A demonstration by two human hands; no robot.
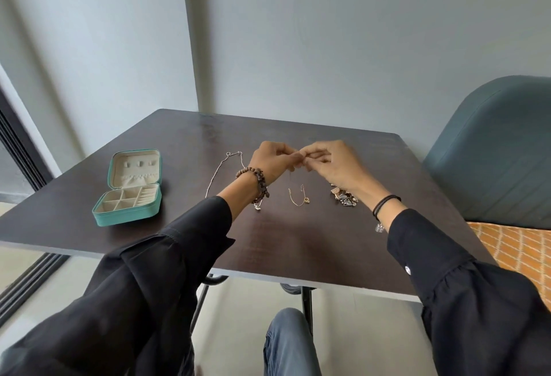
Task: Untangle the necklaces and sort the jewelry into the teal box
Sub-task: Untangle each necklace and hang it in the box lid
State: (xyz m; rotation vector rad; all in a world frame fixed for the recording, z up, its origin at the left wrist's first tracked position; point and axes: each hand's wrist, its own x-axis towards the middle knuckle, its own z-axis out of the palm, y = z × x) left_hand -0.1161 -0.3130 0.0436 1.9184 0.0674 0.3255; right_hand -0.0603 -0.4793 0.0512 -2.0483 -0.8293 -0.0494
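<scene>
Inspection of work surface: a dark wooden table [298, 244] against a grey wall.

Container: the teal box [128, 187] lies on the left part of the table, well apart from both hands, with its lid swung back and propped upright. The base is divided into cream-lined cells, a grid of square ones on the left and a ridged section on the right. Cream lining shows in each cell. The lid interior carries a gathered pouch and three small tabs.

Hands: both are raised above the table centre, fingertips meeting. The left hand [272, 161] has its fingers curled, pinching a thin gold necklace [297, 198]. The right hand [334, 167] pinches the same chain just beside it, remaining fingers loosely bent. The chain hangs from the pinch and its lower loop rests on the table between the forearms, with a small ring-like pendant at the right end.

Other jewelry: a silver necklace [222, 174] lies stretched on the table between the box and the left hand. A jewelry pile [343, 195] of small mixed pieces sits on the table just beneath the right wrist; individual items cannot be told apart.

Worn items: a brown bead bracelet [257, 181] on the left wrist, a black cord band [385, 204] on the right. Black sleeves cover both forearms.

Surroundings: a blue-grey chair [492, 152] stands at the right.
</scene>
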